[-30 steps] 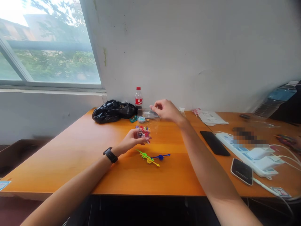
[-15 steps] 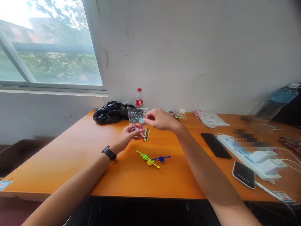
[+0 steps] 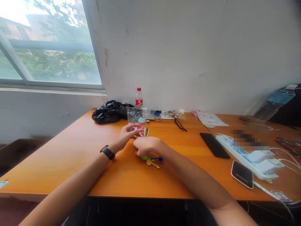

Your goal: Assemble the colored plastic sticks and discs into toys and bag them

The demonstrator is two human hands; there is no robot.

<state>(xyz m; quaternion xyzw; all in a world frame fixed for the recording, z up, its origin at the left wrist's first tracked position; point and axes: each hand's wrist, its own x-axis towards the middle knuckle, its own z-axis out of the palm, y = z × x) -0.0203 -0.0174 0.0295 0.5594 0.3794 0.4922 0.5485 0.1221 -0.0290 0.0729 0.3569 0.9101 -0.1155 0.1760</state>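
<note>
My left hand (image 3: 127, 135), with a black band on its wrist, holds a clear plastic bag (image 3: 136, 116) upright over the orange table (image 3: 70, 157). Several small coloured plastic pieces (image 3: 144, 131) show at the bag's bottom by my fingers. My right hand (image 3: 144, 146) is down on the table with its fingers curled over the near end of some coloured clock-hand pieces (image 3: 152, 160) in green, yellow and blue. What its fingers hold is hidden.
At the back stand a red-capped bottle (image 3: 138, 98), a black plastic bag (image 3: 110, 111), more small packets (image 3: 172, 114) and glasses (image 3: 180, 125). To the right lie two phones (image 3: 214, 144) (image 3: 242, 174), a white power strip (image 3: 249, 153) with cables, and papers (image 3: 211, 119).
My right hand has come back from the far side of the table, let go of the bag's top and dropped onto the clock-hand pieces. My left hand still holds the bag.
</note>
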